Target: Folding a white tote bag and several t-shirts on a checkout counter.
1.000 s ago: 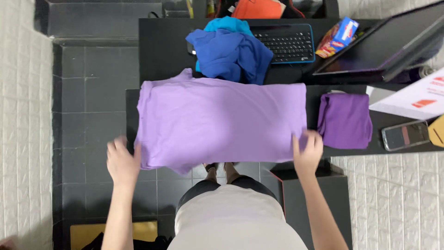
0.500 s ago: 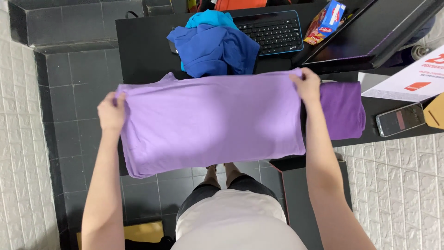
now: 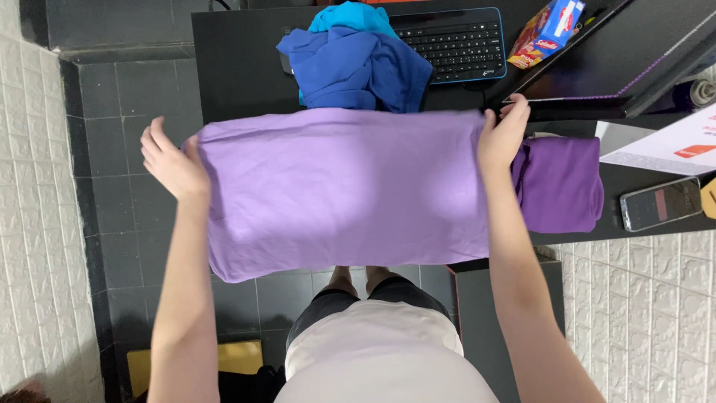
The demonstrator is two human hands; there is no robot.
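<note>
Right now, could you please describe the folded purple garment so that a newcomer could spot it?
Start at the black desk. The folded purple garment lies on its right part, beside a phone. It is darker than the lilac shirt spread between the hands.

A black desk (image 3: 239, 60) carries the things. On it lie a heap of blue clothes (image 3: 354, 63), a black keyboard (image 3: 459, 45), a colourful snack box (image 3: 548, 30), a folded purple garment (image 3: 563, 183), a phone (image 3: 660, 203) and a white paper (image 3: 667, 142).
</note>
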